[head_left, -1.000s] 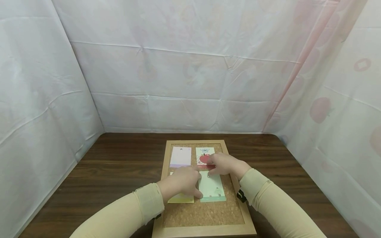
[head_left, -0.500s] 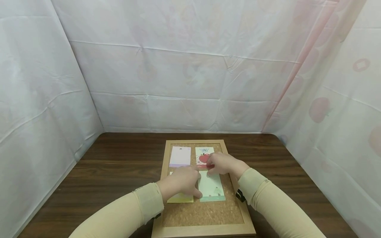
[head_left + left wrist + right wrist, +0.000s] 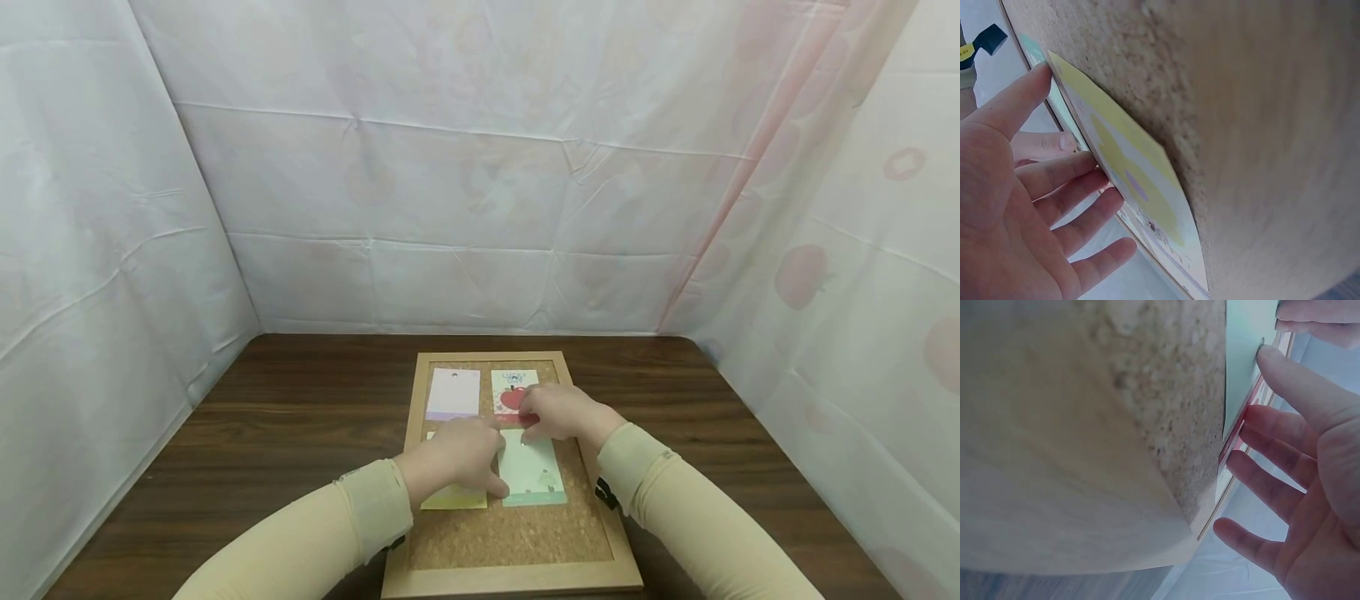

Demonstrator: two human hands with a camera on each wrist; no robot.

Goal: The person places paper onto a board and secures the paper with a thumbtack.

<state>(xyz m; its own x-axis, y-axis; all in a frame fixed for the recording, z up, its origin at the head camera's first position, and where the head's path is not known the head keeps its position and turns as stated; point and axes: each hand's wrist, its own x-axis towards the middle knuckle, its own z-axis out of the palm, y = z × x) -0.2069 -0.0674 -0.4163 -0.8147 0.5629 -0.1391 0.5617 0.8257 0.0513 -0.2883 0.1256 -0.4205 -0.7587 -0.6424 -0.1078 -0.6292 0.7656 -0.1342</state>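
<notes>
A mint-green note card point(image 3: 534, 471) lies on a framed corkboard point(image 3: 510, 537). My right hand point(image 3: 564, 411) has its thumb point(image 3: 1275, 362) pressed on a small pin point(image 3: 1261, 342) at the card's top; its other fingers, loosely spread, reach over the red apple card point(image 3: 512, 398). From the left, my left hand point(image 3: 459, 454) rests across the board, thumb at the green card's lower left corner and index finger near its upper left. Beneath that hand, a yellow card point(image 3: 1107, 134) is partly hidden in the head view.
A pale purple card point(image 3: 453, 393) with a pin at its top sits at the board's upper left. The wooden frame point(image 3: 517, 581) surrounds the cork. Dark wood table point(image 3: 315, 400) lies around the board, with white printed curtains point(image 3: 465, 192) behind and at the sides.
Both hands keep nearly the same place on the green card. The whole head view shifts very slightly.
</notes>
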